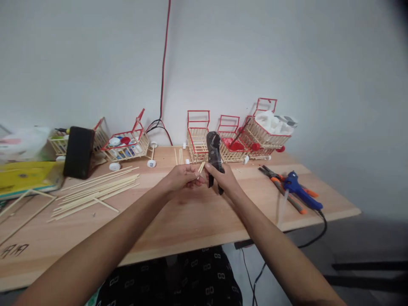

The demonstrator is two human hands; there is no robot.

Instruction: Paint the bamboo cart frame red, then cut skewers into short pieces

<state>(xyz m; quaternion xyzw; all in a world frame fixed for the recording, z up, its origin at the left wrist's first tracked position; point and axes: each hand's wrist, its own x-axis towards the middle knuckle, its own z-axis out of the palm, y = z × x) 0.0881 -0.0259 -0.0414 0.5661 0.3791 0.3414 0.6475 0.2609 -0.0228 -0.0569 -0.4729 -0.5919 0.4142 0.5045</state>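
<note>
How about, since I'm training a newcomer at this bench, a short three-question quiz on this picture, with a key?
1. Which hand holds the black hand tool?
2. True or false: the blue glue gun lies toward the right end of the table.
3. What do the fingers of the left hand pinch? A) a red lid B) short pale sticks C) a white wheel

Key: 1. The right hand. 2. True. 3. B.
</note>
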